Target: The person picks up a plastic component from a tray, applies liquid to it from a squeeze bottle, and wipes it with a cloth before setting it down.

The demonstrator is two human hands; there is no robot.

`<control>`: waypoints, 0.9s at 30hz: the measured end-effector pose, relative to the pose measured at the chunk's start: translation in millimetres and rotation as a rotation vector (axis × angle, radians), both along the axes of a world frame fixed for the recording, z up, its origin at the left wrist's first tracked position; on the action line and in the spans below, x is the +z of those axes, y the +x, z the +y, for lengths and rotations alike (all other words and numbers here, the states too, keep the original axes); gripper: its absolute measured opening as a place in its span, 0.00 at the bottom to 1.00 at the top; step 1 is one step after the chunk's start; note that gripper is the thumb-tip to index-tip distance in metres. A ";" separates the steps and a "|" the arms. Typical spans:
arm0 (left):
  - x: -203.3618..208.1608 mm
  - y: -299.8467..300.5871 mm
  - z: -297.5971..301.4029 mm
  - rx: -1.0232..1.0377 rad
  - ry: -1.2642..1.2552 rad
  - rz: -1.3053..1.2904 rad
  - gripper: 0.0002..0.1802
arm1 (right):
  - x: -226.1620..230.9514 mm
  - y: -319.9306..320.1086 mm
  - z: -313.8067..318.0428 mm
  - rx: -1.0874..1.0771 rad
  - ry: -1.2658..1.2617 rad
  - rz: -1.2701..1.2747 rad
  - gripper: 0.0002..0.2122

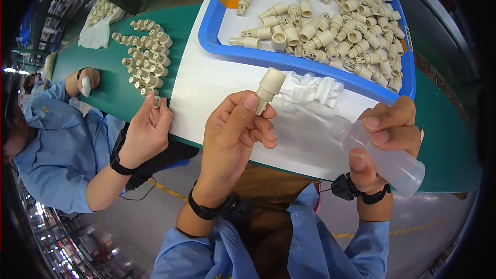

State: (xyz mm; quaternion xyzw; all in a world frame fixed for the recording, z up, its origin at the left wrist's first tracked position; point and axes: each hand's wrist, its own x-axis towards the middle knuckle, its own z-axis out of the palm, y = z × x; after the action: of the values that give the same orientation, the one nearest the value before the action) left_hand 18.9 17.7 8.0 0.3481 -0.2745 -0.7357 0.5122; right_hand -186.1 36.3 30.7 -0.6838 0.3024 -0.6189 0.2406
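In the middle, my left hand (232, 124) pinches a beige plastic connector (270, 83) between thumb and fingers, its wide cylindrical end up and tilted to the right. My right hand (385, 134) is closed round a translucent squeeze bottle (395, 168). The bottle lies slanted, and its thin needle nozzle (310, 113) points left toward the connector's side. Whether the tip touches the connector I cannot tell. Behind the nozzle, a crumpled white cloth (310, 90) rests on the white sheet (194, 103).
A blue tray (310, 62) at the back right holds many similar connectors (356, 26). Connectors stand grouped (150, 57) on the green table (98, 90) to the left. There a co-worker in a blue shirt (67, 139) touches one connector with a hand (147, 132).
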 end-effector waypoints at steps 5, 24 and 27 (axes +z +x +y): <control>-6.2 4.4 -3.5 -0.125 0.148 0.239 0.16 | 0.0 -0.1 -1.6 0.000 -0.016 0.017 0.17; 49.0 88.6 -24.8 0.162 -0.830 -1.720 0.05 | -5.7 -3.8 -13.2 -0.214 -0.053 0.056 0.13; 39.7 93.5 -39.9 0.056 -0.951 -2.016 0.05 | -8.3 0.3 -17.6 -0.230 -0.041 0.016 0.13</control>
State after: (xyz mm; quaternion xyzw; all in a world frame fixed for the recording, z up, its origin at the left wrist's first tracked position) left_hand 112.5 -22.2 47.7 0.5606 -0.8104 0.0755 0.1525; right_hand -185.8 18.7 22.4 -0.6543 0.3680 -0.6430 0.1517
